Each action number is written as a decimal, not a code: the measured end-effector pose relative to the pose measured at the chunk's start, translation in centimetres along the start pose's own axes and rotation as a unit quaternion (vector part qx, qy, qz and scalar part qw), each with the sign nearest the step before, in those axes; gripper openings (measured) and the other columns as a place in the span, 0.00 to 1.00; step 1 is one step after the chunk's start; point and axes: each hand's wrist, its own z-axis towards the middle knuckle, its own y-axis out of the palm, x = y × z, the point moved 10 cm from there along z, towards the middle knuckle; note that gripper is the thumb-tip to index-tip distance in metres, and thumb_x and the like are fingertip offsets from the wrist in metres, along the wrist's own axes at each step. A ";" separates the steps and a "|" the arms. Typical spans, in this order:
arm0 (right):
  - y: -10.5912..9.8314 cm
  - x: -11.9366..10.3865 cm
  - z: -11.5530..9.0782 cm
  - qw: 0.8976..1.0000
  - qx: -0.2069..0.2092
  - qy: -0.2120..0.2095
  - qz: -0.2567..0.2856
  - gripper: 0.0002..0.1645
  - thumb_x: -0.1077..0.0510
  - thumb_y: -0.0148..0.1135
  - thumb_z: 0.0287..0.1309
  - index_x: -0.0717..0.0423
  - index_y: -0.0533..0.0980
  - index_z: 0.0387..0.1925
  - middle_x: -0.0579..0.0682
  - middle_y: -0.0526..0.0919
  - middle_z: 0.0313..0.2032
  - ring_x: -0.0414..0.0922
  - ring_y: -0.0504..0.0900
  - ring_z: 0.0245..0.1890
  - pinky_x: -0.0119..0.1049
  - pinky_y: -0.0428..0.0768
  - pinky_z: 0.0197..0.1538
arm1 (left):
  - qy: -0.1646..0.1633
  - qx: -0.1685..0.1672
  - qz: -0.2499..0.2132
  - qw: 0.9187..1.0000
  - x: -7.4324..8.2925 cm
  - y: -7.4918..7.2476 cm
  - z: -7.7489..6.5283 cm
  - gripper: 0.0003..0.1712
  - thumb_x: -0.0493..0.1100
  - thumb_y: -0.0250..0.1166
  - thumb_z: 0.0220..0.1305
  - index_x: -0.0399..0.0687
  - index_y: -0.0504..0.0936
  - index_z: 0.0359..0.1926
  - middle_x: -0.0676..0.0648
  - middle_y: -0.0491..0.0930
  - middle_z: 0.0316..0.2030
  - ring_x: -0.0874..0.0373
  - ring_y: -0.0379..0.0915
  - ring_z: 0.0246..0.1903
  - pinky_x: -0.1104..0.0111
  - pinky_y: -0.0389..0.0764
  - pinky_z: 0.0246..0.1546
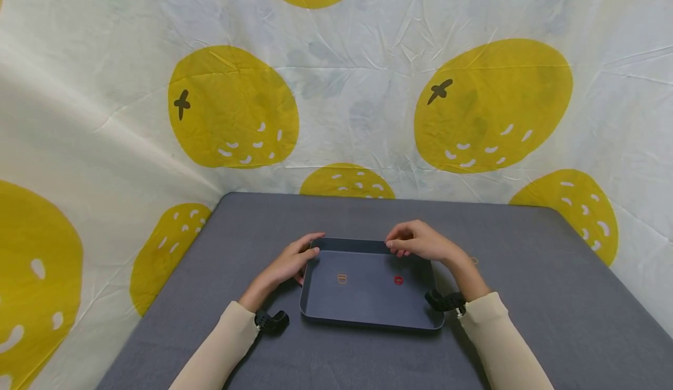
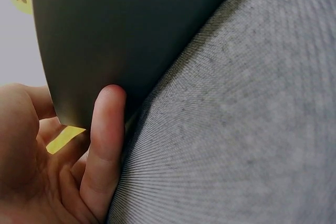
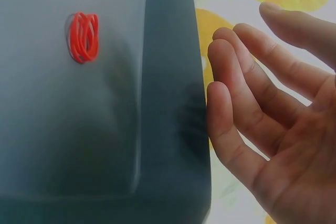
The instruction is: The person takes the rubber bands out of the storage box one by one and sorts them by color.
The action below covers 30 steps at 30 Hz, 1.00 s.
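A shallow dark grey tray (image 1: 368,305) lies on the table. Inside it are red rubber bands (image 1: 398,280) towards the right and tan-orange rubber bands (image 1: 342,279) left of the middle. My left hand (image 1: 288,261) holds the tray's left side near the far corner, thumb at the rim and other fingers outside; the left wrist view shows a finger (image 2: 109,124) against the outer wall. By the far right rim is my right hand (image 1: 417,241), its fingers loosely bent with nothing between them. In the right wrist view the red bands (image 3: 84,38) form a small looped bundle.
Grey cloth covers the table (image 1: 263,215). Another tan band (image 1: 474,260) lies on it to the right of the tray, partly behind the right forearm. A white curtain (image 1: 357,110) printed with yellow fruit hangs behind the table. Black straps (image 1: 444,301) sit on both wrists.
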 end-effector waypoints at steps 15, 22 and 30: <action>2.0 -1.0 0.7 0.999 -0.020 -0.031 -0.026 0.15 0.56 0.65 0.70 0.66 0.84 0.47 0.63 0.88 0.38 0.52 0.87 0.35 0.50 0.87 0.41 | -0.005 -0.003 0.003 1.000 -0.1 0.0 -0.1 0.30 0.53 0.54 0.81 0.63 0.63 0.79 0.35 0.75 0.65 0.58 0.71 0.13 0.60 0.83 0.16; 3.0 -2.0 1.1 0.998 -0.033 -0.040 -0.024 0.16 0.56 0.65 0.71 0.67 0.83 0.48 0.63 0.88 0.40 0.57 0.87 0.37 0.46 0.87 0.41 | -0.005 0.002 0.009 1.000 0.1 -0.1 0.0 0.29 0.51 0.54 0.81 0.64 0.64 0.79 0.37 0.73 0.68 0.56 0.71 0.13 0.59 0.83 0.15; 4.4 -2.5 1.8 0.997 -0.051 -0.046 -0.025 0.14 0.56 0.64 0.71 0.64 0.84 0.47 0.59 0.89 0.40 0.55 0.88 0.37 0.37 0.86 0.39 | -0.008 0.000 0.009 1.000 0.0 0.0 0.0 0.29 0.52 0.54 0.81 0.64 0.64 0.79 0.37 0.72 0.69 0.57 0.70 0.13 0.60 0.83 0.15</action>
